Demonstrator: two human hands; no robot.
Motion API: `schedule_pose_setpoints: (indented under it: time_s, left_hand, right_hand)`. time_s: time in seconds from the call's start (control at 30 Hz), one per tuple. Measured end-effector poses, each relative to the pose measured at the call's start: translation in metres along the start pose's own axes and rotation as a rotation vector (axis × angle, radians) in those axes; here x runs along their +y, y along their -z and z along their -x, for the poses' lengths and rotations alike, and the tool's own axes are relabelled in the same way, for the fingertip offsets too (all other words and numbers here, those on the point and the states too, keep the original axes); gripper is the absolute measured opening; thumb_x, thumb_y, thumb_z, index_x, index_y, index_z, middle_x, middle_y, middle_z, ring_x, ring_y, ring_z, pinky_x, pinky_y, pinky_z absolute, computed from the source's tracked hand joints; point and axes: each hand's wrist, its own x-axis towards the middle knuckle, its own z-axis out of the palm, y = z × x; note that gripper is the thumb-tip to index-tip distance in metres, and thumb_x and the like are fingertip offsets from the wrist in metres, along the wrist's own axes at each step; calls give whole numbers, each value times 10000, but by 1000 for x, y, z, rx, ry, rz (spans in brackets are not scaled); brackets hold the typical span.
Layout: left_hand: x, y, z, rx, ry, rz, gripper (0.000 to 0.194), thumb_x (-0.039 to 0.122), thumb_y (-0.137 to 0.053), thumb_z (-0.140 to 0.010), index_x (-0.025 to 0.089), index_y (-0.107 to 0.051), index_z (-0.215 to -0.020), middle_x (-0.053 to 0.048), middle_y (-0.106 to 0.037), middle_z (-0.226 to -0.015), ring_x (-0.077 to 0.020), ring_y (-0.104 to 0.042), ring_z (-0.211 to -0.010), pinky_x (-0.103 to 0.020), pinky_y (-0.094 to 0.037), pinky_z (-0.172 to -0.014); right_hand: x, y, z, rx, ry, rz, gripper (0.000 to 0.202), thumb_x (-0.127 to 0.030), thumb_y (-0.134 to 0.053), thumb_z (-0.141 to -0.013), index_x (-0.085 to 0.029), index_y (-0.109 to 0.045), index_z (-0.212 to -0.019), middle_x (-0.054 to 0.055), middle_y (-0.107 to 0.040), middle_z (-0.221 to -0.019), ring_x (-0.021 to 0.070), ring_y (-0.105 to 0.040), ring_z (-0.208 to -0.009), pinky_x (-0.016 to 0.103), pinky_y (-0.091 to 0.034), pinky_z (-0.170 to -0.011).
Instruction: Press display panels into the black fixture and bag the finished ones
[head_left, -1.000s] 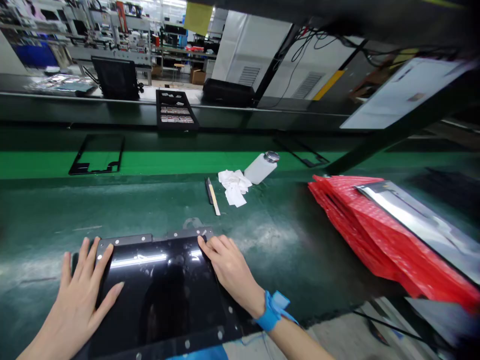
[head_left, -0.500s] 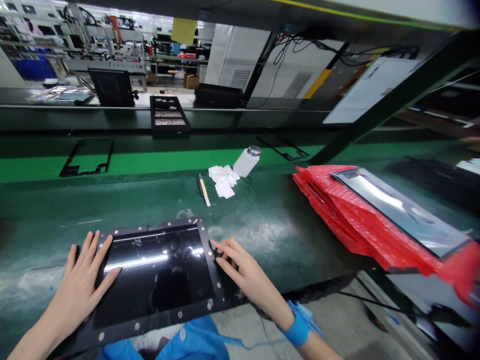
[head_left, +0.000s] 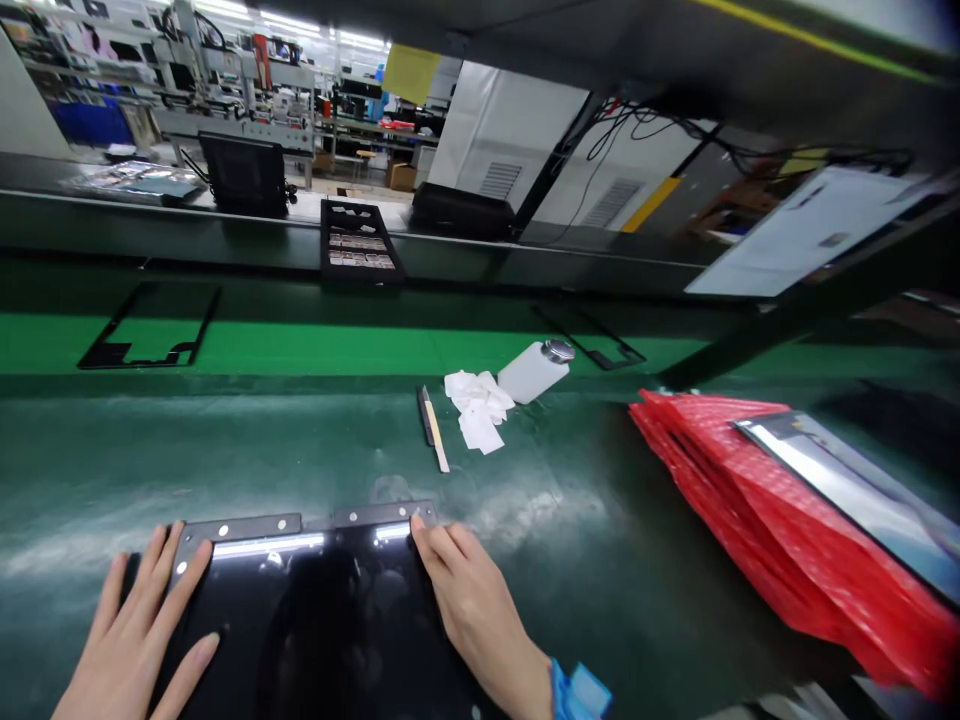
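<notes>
A dark glossy panel (head_left: 322, 620) in a frame with round silvery dots lies at the bottom of the view, its lower part cut off. My left hand (head_left: 146, 620) rests with fingers spread on the panel's left edge. At the upper right corner, the fingers of my right hand (head_left: 465, 590) are drawn together, the fingertips touching the frame; whether they pinch anything small is hidden. Beyond the panel lie a pale-handled blade tool (head_left: 435, 430) beside a dark strip, crumpled white wipes (head_left: 480, 410) and a tilted white bottle (head_left: 534, 372) with a metal cap.
Red bubble wrap (head_left: 720, 500) bears a shiny panel (head_left: 862, 490) at the right. Thin black frames (head_left: 202, 325) lie on the green belt (head_left: 337, 345). Farther back are a black tray (head_left: 360, 240) and a monitor (head_left: 244, 170). A dark post slants at the right.
The view has shifted, so the panel sits lower in it. My right hand has moved up along the panel's right edge to the upper corner, its fingers now closer together.
</notes>
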Motion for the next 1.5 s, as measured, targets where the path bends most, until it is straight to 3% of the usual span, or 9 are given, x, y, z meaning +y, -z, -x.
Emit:
schedule_pose_setpoints:
  time_s: [0.27,0.47,0.7,0.9,1.07,1.2,1.3,1.4,1.5]
  left_hand:
    - [12,11,-6,-77,98,60,675,434,-392,-975,247,-150,-1577,-68,-169,-1639,-350,-132,-1503,-609,-128,-1202]
    - [7,17,17,-116,104,121,670,488,-387,-976,298,-149,-1573,-38,-112,-1652,-347,-96,-1508,-625,-131,-1190]
    - [-5,35,50,-223,-56,248,795,604,-493,-900,317,-173,-1569,-58,-78,-1654,-420,-146,-1481,-646,-162,-1163]
    - [-13,29,53,-213,-28,247,676,534,-431,-935,334,-239,-1552,-34,-131,-1647,-400,-202,-1472,-637,-204,-1156]
    - [-18,15,57,-241,-27,237,734,516,-499,-885,362,-231,-1551,-37,-101,-1651,-435,-145,-1477,-702,-183,-1129]
    - [-4,18,56,-274,59,253,721,506,-502,-892,371,-235,-1548,-24,-62,-1657,-434,-99,-1486,-708,-170,-1127]
    - [16,28,52,-231,72,209,694,519,-477,-920,359,-232,-1550,-18,-63,-1657,-410,-114,-1493,-662,-147,-1161]
    - [30,31,49,-155,56,106,652,494,-394,-961,324,-204,-1562,-33,-44,-1658,-379,-134,-1498,-615,-154,-1184]
    - [30,26,51,-97,34,62,766,577,-368,-953,241,-91,-1584,-99,-69,-1653,-379,-136,-1497,-614,-146,-1185]
  right_hand:
    - [-6,-2,-2,12,-66,-235,505,-51,-330,-983,-172,-385,-1470,74,-573,-957,219,-475,-835,381,-487,-733]
    - [-18,24,40,23,-199,-629,526,-59,-332,-964,-359,-568,-1326,30,-496,-982,181,-498,-921,356,-448,-816]
    - [-13,48,76,-351,-543,-922,784,-246,-613,-872,-330,-222,-1546,19,-465,-1080,143,-520,-838,284,-462,-704]
    - [-17,56,39,-653,-625,-632,1238,-255,-809,-709,-274,85,-1566,-59,-508,-818,164,-547,-709,284,-401,-659]
    - [-21,53,27,-721,-610,-440,1371,-273,-869,-649,-176,164,-1544,-22,-582,-800,228,-593,-741,299,-408,-672]
    - [-30,41,47,-532,-618,-471,1210,-392,-804,-729,-243,48,-1575,-5,-615,-871,234,-617,-793,310,-453,-701]
    - [-30,36,59,-329,-598,-529,789,-456,-520,-936,-234,-119,-1579,13,-624,-891,215,-623,-800,317,-475,-704]
    - [-20,42,50,-303,-563,-520,544,-407,-303,-1018,-190,-339,-1515,0,-608,-745,199,-614,-699,323,-478,-680]
    - [-11,54,24,-268,-473,-411,509,-403,-386,-1008,-192,-408,-1471,17,-622,-791,213,-617,-749,351,-489,-716]
